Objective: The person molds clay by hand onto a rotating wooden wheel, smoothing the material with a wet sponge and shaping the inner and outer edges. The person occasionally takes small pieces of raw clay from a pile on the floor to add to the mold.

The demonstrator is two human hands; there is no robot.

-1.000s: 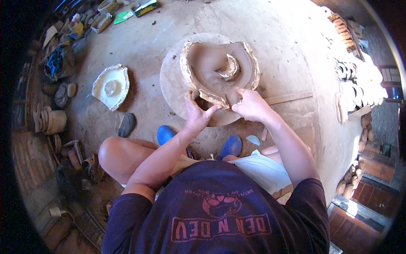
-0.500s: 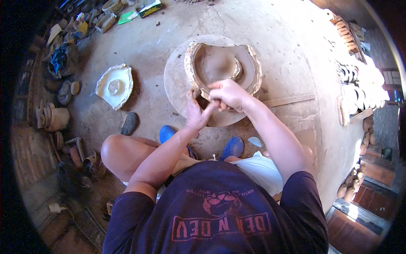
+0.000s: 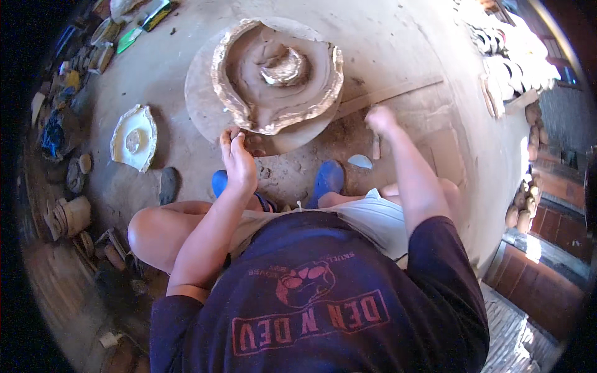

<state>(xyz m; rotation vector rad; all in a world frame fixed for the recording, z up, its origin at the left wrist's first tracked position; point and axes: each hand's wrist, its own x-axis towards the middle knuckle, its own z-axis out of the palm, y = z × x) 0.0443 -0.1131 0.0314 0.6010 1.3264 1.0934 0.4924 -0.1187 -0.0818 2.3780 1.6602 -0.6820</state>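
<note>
A plaster mould (image 3: pixel 339 68) with a broken-looking, jagged rim rests on a round wheel or board (image 3: pixel 202 93). Wet grey-brown clay (image 3: pixel 249 74) lines its inside, around a raised, pale-topped centre (image 3: pixel 286 71). My left hand (image 3: pixel 239 163) is at the mould's near-left rim, its fingers curled against a small brown lump of clay, partly hidden. Off to the right, over the floor, my right hand (image 3: pixel 380 119) is closed and blurred by motion; what it holds, if anything, cannot be made out. A short wooden stick (image 3: pixel 376 147) shows just below it.
A second cream mould piece (image 3: pixel 146 140) lies left on the floor, near a dark stone (image 3: pixel 168 185). A flat wooden strip (image 3: pixel 392 96) extends right of the wheel. A pale blue half-disc (image 3: pixel 360 161) lies near my blue shoe (image 3: pixel 329 179). Clutter lines the left wall; pots stand at right.
My right hand has left the mould's near rim and swung right, over the floor. My left hand stays by the rim. The view has shifted, moving the mould up and left in the picture.
</note>
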